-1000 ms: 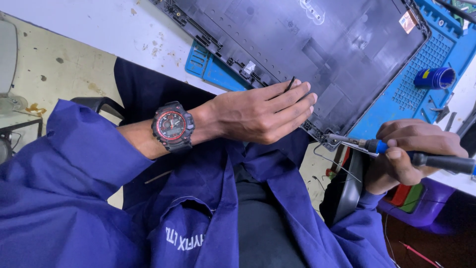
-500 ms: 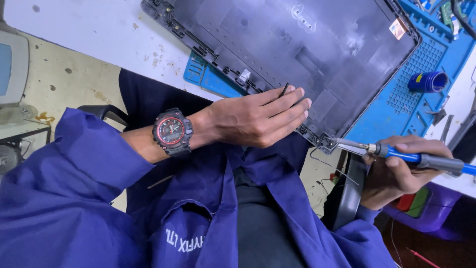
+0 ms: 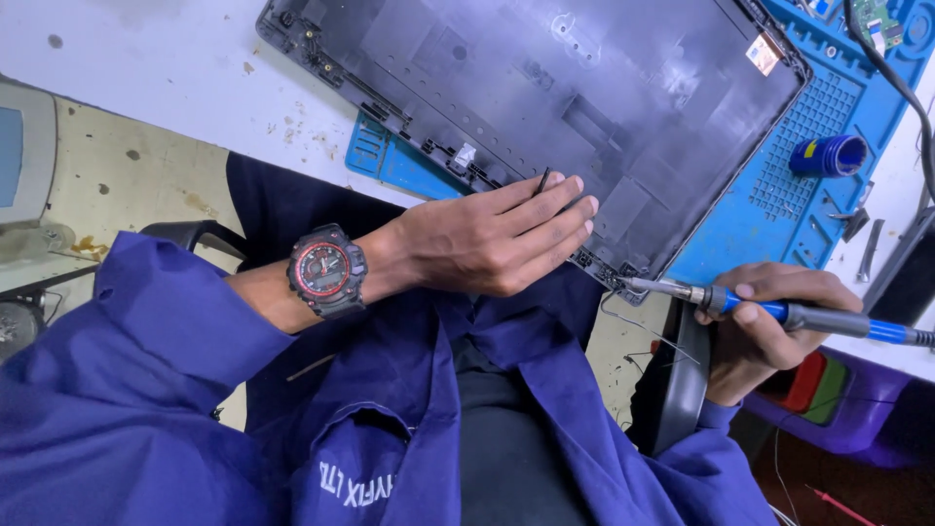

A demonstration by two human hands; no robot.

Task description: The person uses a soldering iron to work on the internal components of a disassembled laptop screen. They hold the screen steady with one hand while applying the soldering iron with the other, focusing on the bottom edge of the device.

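Black laptop cover (image 3: 545, 88), top edge cut off, under left hand (image 3: 492, 239); right-hand fingers (image 3: 769, 292) around blue screwdriver (image 3: 779, 312).

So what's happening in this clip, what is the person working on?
A person in a blue work coat sits at a white bench with a dark laptop cover lying partly on a blue work mat. The left hand rests on the cover's near edge, with a thin dark sliver under the fingers. The right hand holds a blue-handled tool whose metal tip meets the cover's near corner. A blue cup-shaped piece sits on the mat.
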